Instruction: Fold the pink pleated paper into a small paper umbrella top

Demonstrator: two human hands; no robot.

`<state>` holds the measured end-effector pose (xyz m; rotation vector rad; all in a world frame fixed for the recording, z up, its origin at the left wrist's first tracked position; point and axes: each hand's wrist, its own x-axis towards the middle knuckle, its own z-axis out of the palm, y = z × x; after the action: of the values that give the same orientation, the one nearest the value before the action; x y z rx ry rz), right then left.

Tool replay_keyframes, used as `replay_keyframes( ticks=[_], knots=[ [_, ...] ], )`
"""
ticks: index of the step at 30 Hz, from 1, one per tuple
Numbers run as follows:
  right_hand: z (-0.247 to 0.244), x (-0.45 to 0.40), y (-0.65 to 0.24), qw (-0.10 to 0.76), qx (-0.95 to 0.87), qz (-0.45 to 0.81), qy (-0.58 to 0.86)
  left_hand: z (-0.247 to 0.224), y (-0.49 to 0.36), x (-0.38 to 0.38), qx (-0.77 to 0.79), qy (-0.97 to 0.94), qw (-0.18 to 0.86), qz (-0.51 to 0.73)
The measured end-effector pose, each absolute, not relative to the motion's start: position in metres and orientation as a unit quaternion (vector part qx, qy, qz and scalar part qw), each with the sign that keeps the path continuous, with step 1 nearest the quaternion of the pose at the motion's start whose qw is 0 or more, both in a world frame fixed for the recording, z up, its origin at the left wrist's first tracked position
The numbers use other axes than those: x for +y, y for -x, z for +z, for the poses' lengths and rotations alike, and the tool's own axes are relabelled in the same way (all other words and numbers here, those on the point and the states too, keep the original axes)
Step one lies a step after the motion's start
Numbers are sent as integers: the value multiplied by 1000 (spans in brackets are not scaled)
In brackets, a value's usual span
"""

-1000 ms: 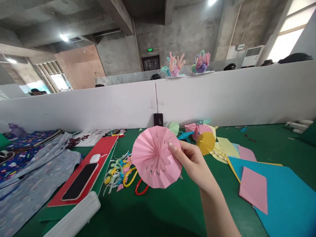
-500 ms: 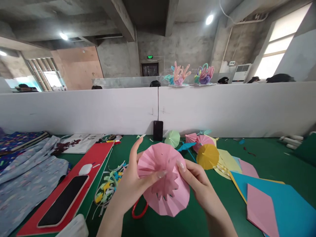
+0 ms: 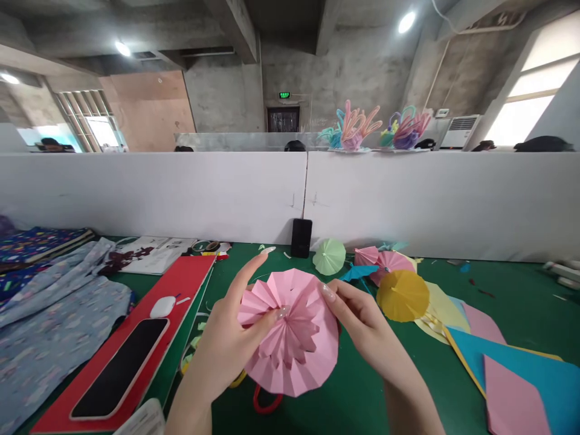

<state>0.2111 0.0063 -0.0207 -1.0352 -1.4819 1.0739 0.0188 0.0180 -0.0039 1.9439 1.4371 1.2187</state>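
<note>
A round pink pleated paper piece [image 3: 312, 356], with a smaller zigzag-edged pleated layer [image 3: 290, 338] at its middle, is held up between my hands. My left hand [image 3: 226, 332] grips its left side, thumb pressed near the centre and index finger stretched upward. At the upper right edge, my right hand [image 3: 357, 326] pinches the paper between thumb and fingers; the fingers behind it are partly hidden. Below the paper shows the red loop of a handle [image 3: 266, 403], the rest of it covered.
Small paper umbrellas in green [image 3: 329, 257], yellow [image 3: 403, 295], blue and pink stand at the back. Coloured paper sheets [image 3: 516, 386] lie at right. On the left are a red board [image 3: 193, 272], a phone [image 3: 120, 368], an earphone case [image 3: 162, 307] and cloth [image 3: 58, 326]. A white partition [image 3: 149, 193] closes the far side.
The pink paper has tilted to face me more, its pleated middle now seen more squarely. Both hands keep their hold. The whole view has shifted slightly.
</note>
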Motion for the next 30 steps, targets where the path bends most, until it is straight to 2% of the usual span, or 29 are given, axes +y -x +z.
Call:
replay_keyframes(
  ticks=[5, 8, 10, 14, 17, 21, 26, 30],
  knots=[
    [-26, 11, -211, 461, -618, 482, 415, -7, -22, 24, 533, -696, 221, 428],
    [-28, 14, -212, 473, -604, 493, 410, -10, -28, 27, 550, -680, 241, 421],
    [-30, 17, -211, 499, -584, 491, 411, -13, -32, 28, 568, -678, 190, 426],
    [-34, 18, -203, 557, -550, 460, 420, -16, -38, 24, 570, -670, 8, 476],
    [-36, 17, -198, 577, -537, 430, 439, -16, -38, 17, 556, -705, -35, 439],
    [-37, 16, -197, 578, -540, 417, 447, -13, -35, 15, 559, -750, -15, 354],
    [-36, 15, -195, 540, -564, 476, 405, -10, -28, 17, 502, -783, 92, 355],
    [-37, 15, -193, 519, -559, 524, 378, -9, -27, 17, 500, -783, 102, 355]
  ],
)
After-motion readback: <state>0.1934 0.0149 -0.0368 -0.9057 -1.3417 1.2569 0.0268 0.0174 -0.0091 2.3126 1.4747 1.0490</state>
